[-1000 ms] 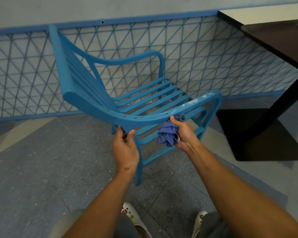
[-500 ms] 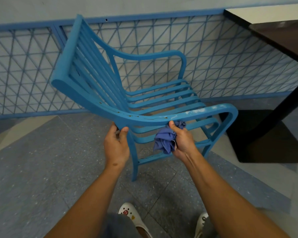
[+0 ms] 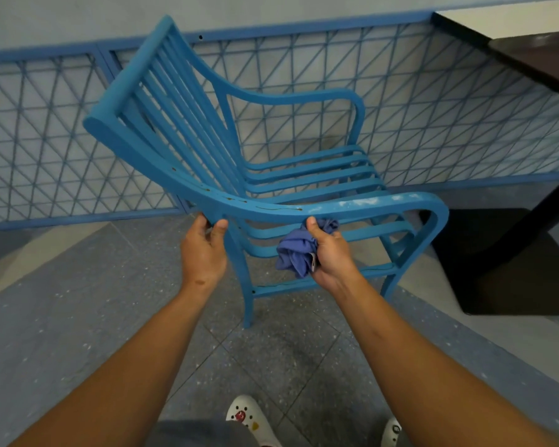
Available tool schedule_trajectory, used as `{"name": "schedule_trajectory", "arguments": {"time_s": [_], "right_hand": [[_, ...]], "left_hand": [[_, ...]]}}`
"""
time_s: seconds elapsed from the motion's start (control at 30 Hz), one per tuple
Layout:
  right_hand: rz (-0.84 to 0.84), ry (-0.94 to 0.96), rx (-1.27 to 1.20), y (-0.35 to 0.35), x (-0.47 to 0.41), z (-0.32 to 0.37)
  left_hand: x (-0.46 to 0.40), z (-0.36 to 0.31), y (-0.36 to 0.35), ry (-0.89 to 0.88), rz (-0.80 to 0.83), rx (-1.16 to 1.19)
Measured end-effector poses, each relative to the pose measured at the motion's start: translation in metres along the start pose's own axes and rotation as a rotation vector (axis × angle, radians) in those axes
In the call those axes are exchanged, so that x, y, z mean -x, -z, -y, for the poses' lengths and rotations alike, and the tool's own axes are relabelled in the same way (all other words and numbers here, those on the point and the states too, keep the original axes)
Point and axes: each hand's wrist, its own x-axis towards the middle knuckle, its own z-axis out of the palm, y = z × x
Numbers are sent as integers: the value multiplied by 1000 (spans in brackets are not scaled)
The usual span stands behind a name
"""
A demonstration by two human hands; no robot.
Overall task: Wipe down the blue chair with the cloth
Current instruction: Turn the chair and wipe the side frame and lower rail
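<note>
The person is standing over the blue slatted armchair (image 3: 304, 175), which is sitting on the speckled floor tiles (image 3: 78, 317) in front of the blue lattice railing (image 3: 433, 108). The left hand (image 3: 204, 253) is wrapping its fingers and thumb around the near armrest (image 3: 304, 208), right where that rail is bending up into the backrest. The right hand (image 3: 329, 256) is clutching a bunched purple cloth (image 3: 296, 253), with the thumb pressing up against the underside of the same armrest, a little further toward the chair's front than the left hand's hold. The wad is hanging below and to the inside of that thumb, touching the rail only at its top edge.

From where I am watching, the chair seems to be leaning, its weight resting partly on the left hand's hold. If that hold is slipping while the cloth is pushing along the rail, the chair could be tipping or scraping across the tiles toward the white clogs (image 3: 249, 417) just beneath both hands. The pale smears on the armrest, beyond the right hand toward the front curve, are likely needing firm rubbing, and a wad this loose may be gliding over them, or a trailing fold could be catching between the side slats under it.
</note>
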Motion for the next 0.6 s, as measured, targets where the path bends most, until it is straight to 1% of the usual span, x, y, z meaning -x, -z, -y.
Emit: {"name": "schedule_trajectory", "arguments": {"time_s": [0.1, 0.2, 0.3, 0.4, 0.47, 0.6], "right_hand": [[-20, 10, 14, -6, -4, -1], [-39, 22, -11, -7, -5, 1], [-67, 12, -68, 17, -8, 13], [-49, -8, -131, 49, -8, 33], [-14, -22, -128, 58, -7, 42], [-20, -22, -66, 66, -2, 38]], "left_hand": [[-8, 4, 0, 20, -11, -4], [-18, 11, 5, 52, 11, 22], [-18, 14, 6, 82, 34, 84], [-16, 14, 4, 91, 37, 78], [-14, 17, 2, 93, 48, 75], [-6, 21, 6, 78, 47, 80]]}}
